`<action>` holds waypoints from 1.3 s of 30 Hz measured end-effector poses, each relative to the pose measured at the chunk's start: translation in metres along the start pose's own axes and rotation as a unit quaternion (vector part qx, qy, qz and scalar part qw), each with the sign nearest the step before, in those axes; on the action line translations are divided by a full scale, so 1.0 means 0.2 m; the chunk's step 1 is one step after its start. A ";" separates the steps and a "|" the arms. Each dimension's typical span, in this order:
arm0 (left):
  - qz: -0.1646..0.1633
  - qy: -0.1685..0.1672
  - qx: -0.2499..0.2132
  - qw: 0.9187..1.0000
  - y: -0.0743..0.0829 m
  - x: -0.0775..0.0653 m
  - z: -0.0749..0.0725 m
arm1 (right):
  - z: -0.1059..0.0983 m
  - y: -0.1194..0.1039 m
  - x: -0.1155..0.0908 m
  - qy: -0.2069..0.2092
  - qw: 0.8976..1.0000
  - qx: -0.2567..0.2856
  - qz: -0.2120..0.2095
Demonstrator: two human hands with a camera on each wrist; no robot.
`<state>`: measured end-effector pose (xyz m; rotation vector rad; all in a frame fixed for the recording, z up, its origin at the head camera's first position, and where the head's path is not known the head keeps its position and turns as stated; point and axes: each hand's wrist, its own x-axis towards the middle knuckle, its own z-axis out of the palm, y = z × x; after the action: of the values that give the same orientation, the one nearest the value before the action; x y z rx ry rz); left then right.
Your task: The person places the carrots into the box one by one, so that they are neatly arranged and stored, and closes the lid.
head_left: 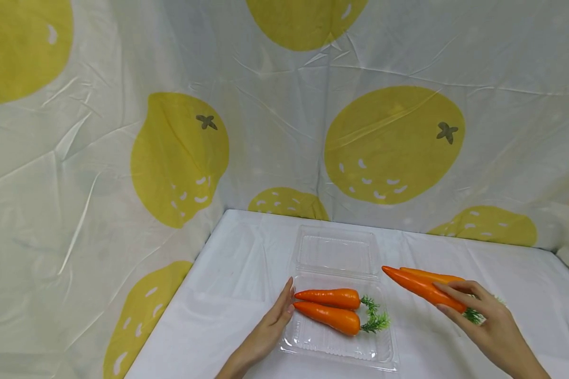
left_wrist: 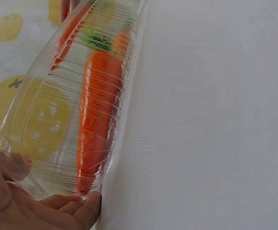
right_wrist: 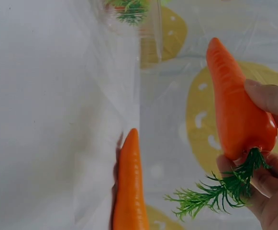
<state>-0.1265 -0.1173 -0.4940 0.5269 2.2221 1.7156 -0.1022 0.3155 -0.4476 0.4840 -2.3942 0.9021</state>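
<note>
Right hand (head_left: 486, 313) grips 1 carrot (head_left: 422, 288); left hand (head_left: 267, 329) grips the plastic clamshell (head_left: 339, 357) at 9 o'clock. Inside lie 2 carrots (head_left: 332, 317).

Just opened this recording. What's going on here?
A person's right grip holds a tapered, glossy orange carrot with green fronds above the white cloth-covered table. Their left grip rests against the left side of an open, clear plastic hinged box. Two similar carrots lie in the box; one other carrot lies on the table beside it.
</note>
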 end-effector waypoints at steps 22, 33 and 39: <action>-0.004 0.000 0.000 1.000 -0.01 0.00 0.00 | 0.10 -0.14 0.02 -0.051 0.998 -0.008 0.022; -0.004 0.000 0.001 1.000 -0.01 0.00 0.00 | 0.18 -0.18 0.01 -0.071 0.997 0.009 0.011; -0.001 -0.004 0.004 1.000 -0.01 0.00 -0.01 | 0.21 -0.19 0.00 -0.085 0.996 0.010 0.018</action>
<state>-0.1275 -0.1186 -0.4961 0.5327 2.2249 1.7007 -0.0983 0.2591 -0.4549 0.5470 -2.5557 0.9337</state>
